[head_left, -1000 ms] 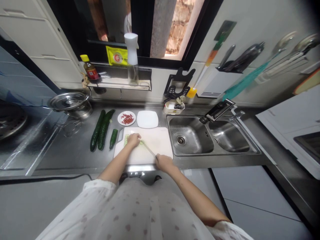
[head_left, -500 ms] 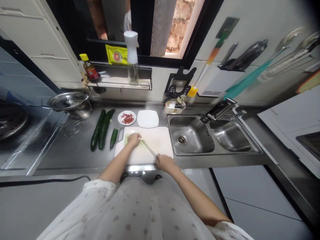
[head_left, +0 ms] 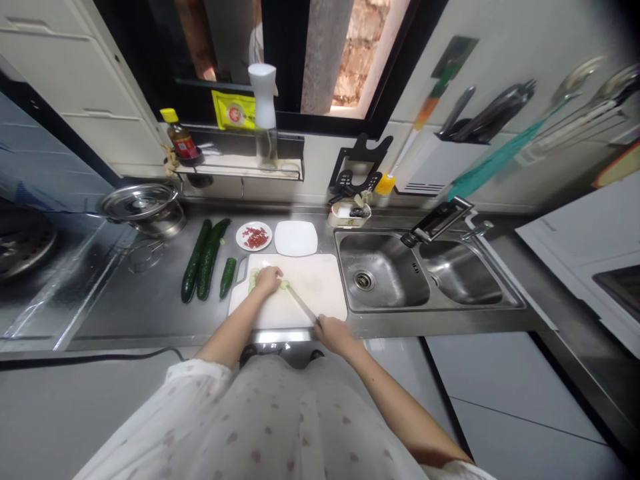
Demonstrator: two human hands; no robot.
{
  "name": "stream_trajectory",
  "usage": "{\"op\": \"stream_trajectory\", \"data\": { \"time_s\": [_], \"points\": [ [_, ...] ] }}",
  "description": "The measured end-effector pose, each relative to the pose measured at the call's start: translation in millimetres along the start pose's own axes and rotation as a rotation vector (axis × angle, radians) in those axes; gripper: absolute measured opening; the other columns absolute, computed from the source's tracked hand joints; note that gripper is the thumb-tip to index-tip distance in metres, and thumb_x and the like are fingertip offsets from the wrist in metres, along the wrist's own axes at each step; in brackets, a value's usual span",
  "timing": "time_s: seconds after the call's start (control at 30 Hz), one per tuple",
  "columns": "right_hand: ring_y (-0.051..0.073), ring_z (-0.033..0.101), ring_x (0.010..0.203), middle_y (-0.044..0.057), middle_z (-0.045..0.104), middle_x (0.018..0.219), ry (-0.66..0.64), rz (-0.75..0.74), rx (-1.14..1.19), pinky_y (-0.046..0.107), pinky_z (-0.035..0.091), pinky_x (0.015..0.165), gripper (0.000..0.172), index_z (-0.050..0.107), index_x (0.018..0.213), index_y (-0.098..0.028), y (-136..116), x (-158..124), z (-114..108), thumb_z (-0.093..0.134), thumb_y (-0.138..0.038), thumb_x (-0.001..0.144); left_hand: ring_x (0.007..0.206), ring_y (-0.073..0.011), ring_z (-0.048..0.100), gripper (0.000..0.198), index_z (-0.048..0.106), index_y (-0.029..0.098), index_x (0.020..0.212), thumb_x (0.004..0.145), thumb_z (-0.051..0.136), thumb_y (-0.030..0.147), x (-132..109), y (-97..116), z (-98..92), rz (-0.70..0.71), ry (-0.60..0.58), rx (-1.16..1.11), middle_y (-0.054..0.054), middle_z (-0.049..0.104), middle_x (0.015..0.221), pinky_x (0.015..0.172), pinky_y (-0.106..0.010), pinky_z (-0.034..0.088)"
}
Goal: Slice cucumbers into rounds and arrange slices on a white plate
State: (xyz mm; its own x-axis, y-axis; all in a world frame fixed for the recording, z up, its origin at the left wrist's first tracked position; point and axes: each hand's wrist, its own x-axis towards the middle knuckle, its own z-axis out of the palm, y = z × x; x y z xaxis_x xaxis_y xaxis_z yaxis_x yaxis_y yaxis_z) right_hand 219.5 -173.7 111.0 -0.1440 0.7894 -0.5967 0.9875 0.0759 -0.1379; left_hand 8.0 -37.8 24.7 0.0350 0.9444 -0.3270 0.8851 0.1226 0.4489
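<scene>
My left hand (head_left: 267, 280) lies curled over pale green cucumber pieces (head_left: 253, 277) at the left end of the white cutting board (head_left: 320, 280). The piece under its fingers is mostly hidden. My right hand (head_left: 334, 333) grips the handle of a knife (head_left: 301, 303) at the board's near edge. The blade runs up and left, with its tip by a cut slice close to my left fingers.
Two whole cucumbers (head_left: 203, 258) and a short piece (head_left: 227, 277) lie left of the board. A dish of red chilli (head_left: 254, 236) and a white plate (head_left: 295, 238) sit behind it. The sink (head_left: 383, 277) is on the right, a lidded pot (head_left: 143, 207) far left.
My right hand has drawn back slightly toward me with the knife. My left hand stays on the cucumber.
</scene>
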Motion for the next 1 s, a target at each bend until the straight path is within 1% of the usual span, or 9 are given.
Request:
{"op": "stream_trajectory", "data": {
  "time_s": [0.1, 0.17, 0.27, 0.4, 0.57, 0.7, 0.8, 1.0],
  "points": [
    [0.024, 0.065, 0.097, 0.014, 0.069, 0.104, -0.014, 0.02, 0.013, 0.03, 0.042, 0.073, 0.032, 0.06, 0.111, -0.017, 1.3, -5.6, 1.7, 0.037, -0.031, 0.095, 0.109, -0.0208, 0.056, 0.026, 0.067, 0.025, 0.103, 0.078, 0.061, 0.02, -3.4, 0.7, -1.8, 0.008, -0.01, 0.011, -0.003, 0.066, 0.111, 0.091, -0.03, 0.039],
    [0.024, 0.065, 0.097, 0.014, 0.069, 0.105, -0.01, 0.024, 0.026, 0.029, 0.041, 0.073, 0.031, 0.06, 0.111, -0.017, 3.9, -8.7, 4.8, 0.038, -0.032, 0.095, 0.111, -0.0226, 0.054, 0.027, 0.067, 0.025, 0.105, 0.079, 0.06, 0.021, -7.5, 0.8, -1.3, 0.039, -0.007, 0.039, -0.005, 0.064, 0.115, 0.093, -0.032, 0.038],
    [0.022, 0.064, 0.096, 0.012, 0.069, 0.104, 0.047, 0.03, 0.051, 0.027, 0.038, 0.073, 0.029, 0.06, 0.109, -0.019, 9.4, -12.0, 12.0, 0.04, -0.036, 0.095, 0.114, -0.0254, 0.051, 0.028, 0.066, 0.024, 0.107, 0.081, 0.059, 0.024, -16.4, 1.3, 2.2, 0.099, 0.008, 0.098, -0.007, 0.061, 0.118, 0.097, -0.037, 0.036],
    [0.02, 0.064, 0.093, 0.009, 0.069, 0.1, 0.103, 0.082, 0.115, 0.025, 0.034, 0.067, 0.03, 0.059, 0.106, -0.021, 12.5, -13.5, 20.1, 0.039, -0.041, 0.096, 0.11, -0.0259, 0.051, 0.024, 0.067, 0.023, 0.104, 0.084, 0.056, 0.03, -27.5, 4.9, 6.3, 0.126, 0.042, 0.137, -0.008, 0.06, 0.113, 0.097, -0.038, 0.035],
    [0.019, 0.064, 0.09, 0.007, 0.07, 0.096, 0.116, 0.099, 0.164, 0.024, 0.03, 0.063, 0.03, 0.058, 0.104, -0.021, 7.9, -11.5, 23.6, 0.038, -0.042, 0.097, 0.107, -0.0264, 0.052, 0.02, 0.066, 0.021, 0.098, 0.083, 0.057, 0.03, -29.7, 11.7, 4.5, 0.091, 0.051, 0.131, -0.01, 0.06, 0.108, 0.094, -0.038, 0.037],
    [0.019, 0.064, 0.09, 0.007, 0.07, 0.097, 0.109, 0.098, 0.18, 0.024, 0.029, 0.063, 0.03, 0.059, 0.104, -0.021, 7.8, -10.3, 24.7, 0.04, -0.042, 0.096, 0.102, -0.0244, 0.055, 0.014, 0.064, 0.021, 0.093, 0.082, 0.058, 0.027, -27.0, 14.8, 2.4, 0.073, 0.022, 0.105, -0.008, 0.063, 0.104, 0.09, -0.035, 0.038],
    [0.019, 0.064, 0.09, 0.007, 0.07, 0.096, 0.129, 0.094, 0.195, 0.024, 0.029, 0.062, 0.03, 0.058, 0.104, -0.02, 10.7, -10.6, 25.2, 0.039, -0.042, 0.097, 0.097, -0.023, 0.058, 0.011, 0.063, 0.021, 0.09, 0.083, 0.057, 0.026, -26.2, 15.4, 3.2, 0.074, 0.011, 0.091, -0.007, 0.066, 0.098, 0.087, -0.034, 0.039],
    [0.017, 0.063, 0.088, 0.006, 0.07, 0.094, 0.145, 0.094, 0.227, 0.024, 0.028, 0.061, 0.031, 0.059, 0.104, -0.02, 14.6, -10.4, 23.3, 0.038, -0.043, 0.098, 0.091, -0.0215, 0.062, 0.015, 0.063, 0.021, 0.087, 0.089, 0.049, 0.027, -28.6, 16.7, 4.8, 0.01, 0.072, 0.014, -0.006, 0.069, 0.089, 0.082, -0.031, 0.041]
  ]
}}
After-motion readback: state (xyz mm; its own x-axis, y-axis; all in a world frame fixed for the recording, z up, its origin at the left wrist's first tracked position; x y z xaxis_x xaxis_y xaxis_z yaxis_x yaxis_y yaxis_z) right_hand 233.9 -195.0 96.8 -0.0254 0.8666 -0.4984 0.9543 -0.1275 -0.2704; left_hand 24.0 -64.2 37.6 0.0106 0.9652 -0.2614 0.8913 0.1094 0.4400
